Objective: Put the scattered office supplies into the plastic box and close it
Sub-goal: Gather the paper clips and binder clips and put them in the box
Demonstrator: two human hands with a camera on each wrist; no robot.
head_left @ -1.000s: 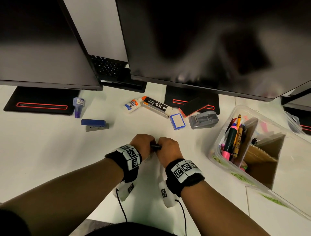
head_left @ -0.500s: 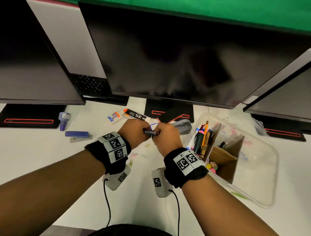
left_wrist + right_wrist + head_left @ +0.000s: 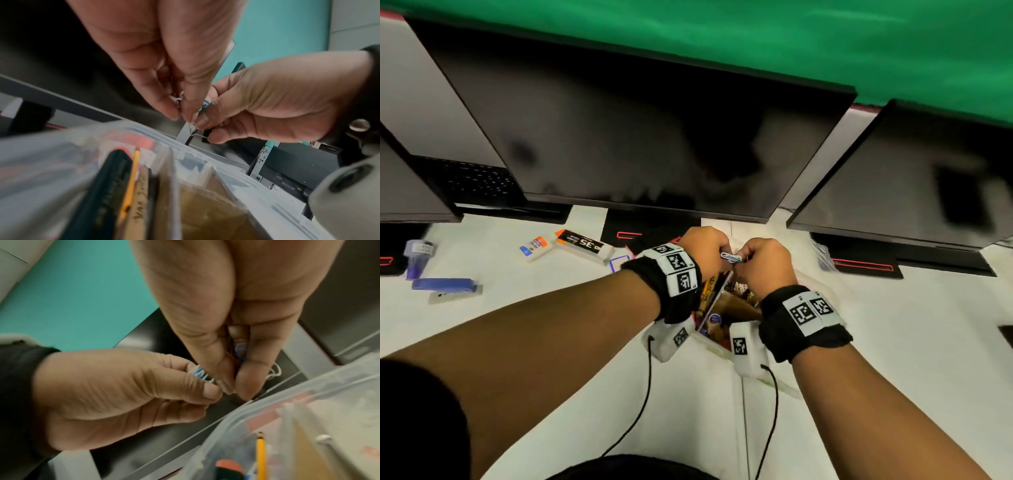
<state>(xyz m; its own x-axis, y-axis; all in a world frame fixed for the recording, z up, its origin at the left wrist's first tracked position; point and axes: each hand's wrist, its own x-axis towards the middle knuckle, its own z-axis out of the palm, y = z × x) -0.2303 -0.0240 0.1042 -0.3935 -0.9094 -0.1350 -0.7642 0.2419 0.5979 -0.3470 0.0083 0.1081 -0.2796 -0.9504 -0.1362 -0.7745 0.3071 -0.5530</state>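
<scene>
A small bunch of blue and white paper clips (image 3: 731,257) is pinched between both hands. My left hand (image 3: 717,255) grips one end and my right hand (image 3: 744,260) the other, fingertips meeting. They hover over the clear plastic box (image 3: 717,346), which stands open and is mostly hidden under my wrists. In the left wrist view the clips (image 3: 205,104) sit just above the box rim (image 3: 205,155). In the right wrist view a blue clip (image 3: 240,353) pokes out between my right fingers (image 3: 242,386), and the left hand (image 3: 123,394) holds the rest. Pens and a yellow pencil (image 3: 261,456) stand inside the box.
On the white desk to the left lie a glue bottle (image 3: 534,246), a black-and-white staples box (image 3: 585,245), a blue stapler (image 3: 445,286), a purple glue stick (image 3: 417,257) and a blue-edged eraser (image 3: 618,263). Dark monitors (image 3: 640,144) stand close behind the hands.
Both hands rose from the desk with the clips and moved right and away from me, from beside the box to over it.
</scene>
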